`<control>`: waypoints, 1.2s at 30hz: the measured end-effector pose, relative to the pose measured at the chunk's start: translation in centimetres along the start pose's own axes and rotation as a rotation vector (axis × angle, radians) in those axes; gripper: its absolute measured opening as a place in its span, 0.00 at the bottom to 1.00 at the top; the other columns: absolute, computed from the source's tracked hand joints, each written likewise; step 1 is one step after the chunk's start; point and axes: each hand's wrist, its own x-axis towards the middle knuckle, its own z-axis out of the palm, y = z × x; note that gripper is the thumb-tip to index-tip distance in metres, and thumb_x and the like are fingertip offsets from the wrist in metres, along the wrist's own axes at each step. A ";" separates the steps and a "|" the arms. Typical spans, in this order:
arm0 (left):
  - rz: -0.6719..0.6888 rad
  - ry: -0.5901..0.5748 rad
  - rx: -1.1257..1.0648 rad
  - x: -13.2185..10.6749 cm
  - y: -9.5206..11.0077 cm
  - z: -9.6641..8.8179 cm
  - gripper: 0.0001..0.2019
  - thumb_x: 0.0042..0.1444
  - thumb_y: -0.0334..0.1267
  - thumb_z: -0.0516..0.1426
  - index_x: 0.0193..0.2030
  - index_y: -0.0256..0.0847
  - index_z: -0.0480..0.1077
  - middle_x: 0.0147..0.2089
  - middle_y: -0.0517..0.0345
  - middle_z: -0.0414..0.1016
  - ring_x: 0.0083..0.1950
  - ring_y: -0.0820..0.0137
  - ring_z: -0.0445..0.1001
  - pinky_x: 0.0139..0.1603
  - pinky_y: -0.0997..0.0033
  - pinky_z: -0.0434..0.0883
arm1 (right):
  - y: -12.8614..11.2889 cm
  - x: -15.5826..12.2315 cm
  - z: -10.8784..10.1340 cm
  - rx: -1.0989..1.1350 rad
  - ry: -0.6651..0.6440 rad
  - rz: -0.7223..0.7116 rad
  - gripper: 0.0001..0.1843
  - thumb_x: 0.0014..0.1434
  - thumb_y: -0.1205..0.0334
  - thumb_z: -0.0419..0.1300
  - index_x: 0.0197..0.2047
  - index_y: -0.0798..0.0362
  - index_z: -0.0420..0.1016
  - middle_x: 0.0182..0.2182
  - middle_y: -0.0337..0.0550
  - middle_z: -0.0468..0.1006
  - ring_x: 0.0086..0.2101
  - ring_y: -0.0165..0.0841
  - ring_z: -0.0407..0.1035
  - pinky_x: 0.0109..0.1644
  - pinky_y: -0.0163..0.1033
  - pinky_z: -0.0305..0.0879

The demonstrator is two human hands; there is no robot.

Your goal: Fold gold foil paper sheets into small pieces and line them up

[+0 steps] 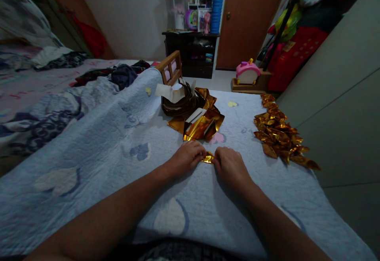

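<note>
A small folded piece of gold foil paper [208, 157] lies between my two hands, just above the quilt. My left hand [187, 156] pinches its left end with the fingers closed. On the other end, my right hand [231, 165] has its fingers curled and pressed together. Just beyond my hands is a loose heap of gold foil sheets [204, 124], some with white backing showing. Behind it stands a rolled stack of dark-edged paper [178, 102] with white sheets sticking up.
A light blue quilt [142, 197] with heart shapes covers the bed. Folded gold foil pieces [277, 134] are piled along its right edge. A pink toy-like clock [247, 73] stands on the wooden bed end. Crumpled clothes [121, 76] lie at left.
</note>
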 end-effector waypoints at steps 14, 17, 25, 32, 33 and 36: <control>-0.059 -0.106 0.063 -0.1 0.1 -1.5 0.06 0.64 0.39 0.58 0.45 0.42 0.74 0.46 0.54 0.74 0.52 0.62 0.69 0.54 0.62 0.63 | -1.4 0.4 0.5 0.083 0.059 -0.084 0.05 0.66 0.64 0.57 0.39 0.53 0.74 0.39 0.46 0.77 0.41 0.39 0.66 0.44 0.42 0.53; -0.059 -0.121 0.064 0.1 -0.1 -1.8 0.06 0.63 0.40 0.60 0.44 0.42 0.74 0.46 0.55 0.74 0.51 0.62 0.70 0.53 0.63 0.62 | -1.5 0.4 0.7 0.069 0.067 -0.078 0.06 0.66 0.62 0.58 0.39 0.53 0.74 0.39 0.45 0.77 0.41 0.39 0.66 0.43 0.43 0.52; -0.087 -0.122 0.053 0.0 -0.7 -2.3 0.10 0.58 0.40 0.64 0.44 0.40 0.72 0.42 0.57 0.74 0.45 0.65 0.69 0.46 0.67 0.63 | -1.4 0.6 0.9 0.070 0.052 -0.072 0.05 0.66 0.62 0.58 0.38 0.53 0.73 0.38 0.45 0.77 0.41 0.39 0.66 0.42 0.42 0.51; -0.114 -0.089 0.112 -0.2 -0.2 -1.6 0.08 0.61 0.41 0.62 0.36 0.40 0.71 0.40 0.56 0.74 0.45 0.64 0.70 0.47 0.65 0.62 | -0.8 0.7 1.2 0.118 0.067 -0.082 0.03 0.64 0.64 0.58 0.37 0.52 0.71 0.37 0.44 0.76 0.39 0.39 0.65 0.42 0.42 0.50; -0.120 -0.083 0.117 -0.3 0.0 -1.5 0.08 0.62 0.41 0.61 0.36 0.40 0.71 0.40 0.56 0.74 0.45 0.64 0.70 0.47 0.65 0.62 | -0.7 0.6 1.2 0.130 0.066 -0.078 0.03 0.64 0.65 0.58 0.37 0.52 0.71 0.37 0.44 0.76 0.40 0.39 0.65 0.42 0.42 0.50; -0.161 -0.063 0.137 -0.4 0.6 -1.3 0.07 0.62 0.39 0.60 0.35 0.40 0.70 0.39 0.56 0.73 0.45 0.63 0.70 0.47 0.64 0.62 | -0.5 0.5 1.3 0.171 0.077 -0.083 0.02 0.64 0.66 0.57 0.38 0.53 0.70 0.38 0.43 0.76 0.41 0.39 0.66 0.44 0.42 0.51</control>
